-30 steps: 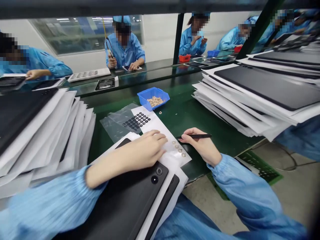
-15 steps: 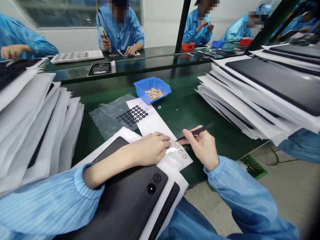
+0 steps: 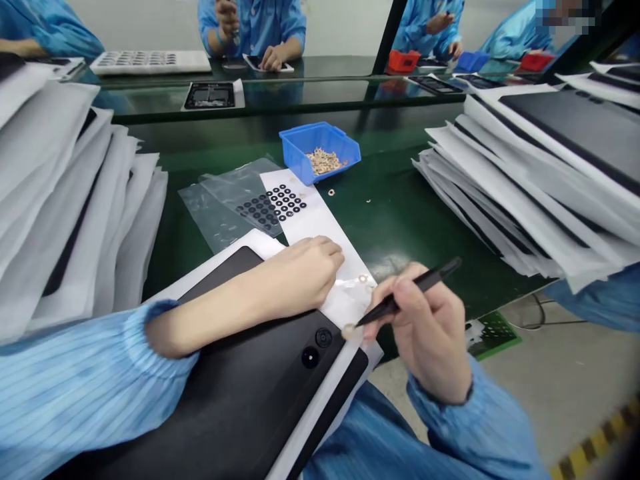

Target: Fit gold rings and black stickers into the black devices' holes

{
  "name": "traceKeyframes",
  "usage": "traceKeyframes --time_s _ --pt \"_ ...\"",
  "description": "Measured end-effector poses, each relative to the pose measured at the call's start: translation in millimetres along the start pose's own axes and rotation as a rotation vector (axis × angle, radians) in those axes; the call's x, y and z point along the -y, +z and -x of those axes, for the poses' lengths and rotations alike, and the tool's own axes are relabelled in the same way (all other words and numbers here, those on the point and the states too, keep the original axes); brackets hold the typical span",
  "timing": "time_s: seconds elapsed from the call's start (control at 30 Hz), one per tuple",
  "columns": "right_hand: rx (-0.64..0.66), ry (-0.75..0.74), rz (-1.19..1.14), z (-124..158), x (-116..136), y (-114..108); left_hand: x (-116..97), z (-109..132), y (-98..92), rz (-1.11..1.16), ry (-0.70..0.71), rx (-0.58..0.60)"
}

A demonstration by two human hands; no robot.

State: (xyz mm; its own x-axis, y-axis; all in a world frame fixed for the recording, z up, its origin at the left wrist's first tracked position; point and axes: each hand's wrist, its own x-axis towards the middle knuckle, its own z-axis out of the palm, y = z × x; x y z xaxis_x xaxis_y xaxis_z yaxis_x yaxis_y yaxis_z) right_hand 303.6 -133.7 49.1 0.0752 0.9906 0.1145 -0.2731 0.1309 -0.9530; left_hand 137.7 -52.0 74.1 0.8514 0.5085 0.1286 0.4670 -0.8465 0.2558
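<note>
My right hand (image 3: pixel 425 320) is closed round black tweezers (image 3: pixel 407 293). At their tip is a small tan ring (image 3: pixel 349 331), just right of the two round camera lenses (image 3: pixel 317 347) of a dark tablet back (image 3: pixel 240 393). My left hand (image 3: pixel 315 270) rests with curled fingers on the edge of a white paper strip (image 3: pixel 320 210); whether anything is pinched under them is hidden. More tan rings (image 3: pixel 363 279) lie on the strip's near end, partly behind my right hand. Rows of black rings (image 3: pixel 287 202) cover its far part.
A blue bin (image 3: pixel 320 152) of tan pieces stands beyond the strip, beside clear plastic bags (image 3: pixel 215 207). Stacks of tablets and white sheets rise at left (image 3: pixel 75 220) and right (image 3: pixel 530 187). People in blue sleeves work across the green table (image 3: pixel 395 227).
My right hand has moved nearer and lifted a tan ring off the strip with the tweezers, over to the tablet's lens corner. My left hand's fingers have drawn back slightly. The view has tilted down.
</note>
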Motion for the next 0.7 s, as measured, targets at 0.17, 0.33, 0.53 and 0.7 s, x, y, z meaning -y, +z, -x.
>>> traceKeyframes --time_s 0.17,0.33,0.53,0.7 --pt "0.030 0.036 -0.137 16.9 -12.1 22.2 -28.0 63.0 -26.7 0.035 -0.052 -0.090" --pt "-0.038 -0.003 -0.102 17.5 -17.4 26.0 -47.3 101.8 -28.0 -0.034 0.021 0.006" --pt "-0.056 -0.027 -0.042 20.7 -17.0 24.9 -45.8 105.2 -16.6 -0.058 0.016 0.012" --pt "-0.045 -0.018 -0.029 20.5 -17.7 24.5 -44.9 104.6 -15.6 -0.093 -0.001 0.014"
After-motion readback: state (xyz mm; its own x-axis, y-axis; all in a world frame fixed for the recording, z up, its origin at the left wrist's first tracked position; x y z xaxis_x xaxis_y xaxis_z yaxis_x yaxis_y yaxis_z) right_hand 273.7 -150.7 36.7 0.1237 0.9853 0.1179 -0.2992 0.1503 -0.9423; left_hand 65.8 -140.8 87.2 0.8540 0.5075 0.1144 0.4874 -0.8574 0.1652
